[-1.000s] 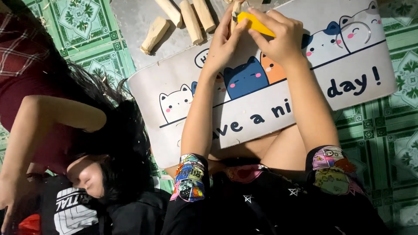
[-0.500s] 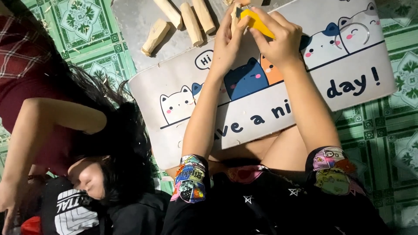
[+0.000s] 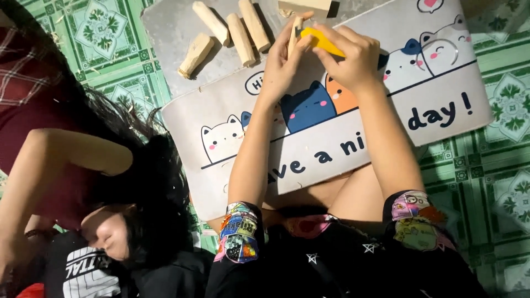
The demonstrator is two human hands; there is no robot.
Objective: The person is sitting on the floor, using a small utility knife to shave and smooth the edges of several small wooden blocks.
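Left hand (image 3: 281, 66) clamped on wooden stick (image 3: 295, 34); right hand (image 3: 353, 60) clamped on yellow knife (image 3: 323, 41). Unchanged since earlier; carving ongoing.

Pale, matt wooden sticks (image 3: 229, 30) lie beside a smooth, glossy cartoon mat (image 3: 353, 138).

Left hand (image 3: 284, 63) pinching a pale wooden stick (image 3: 295, 34) upright, right hand (image 3: 353, 60) just beside it gripping a yellow-handled tool (image 3: 323, 41) against the stick. Beneath both, a cartoon-cat mat (image 3: 221, 118). Left of the left hand, four more wooden sticks (image 3: 226, 30).
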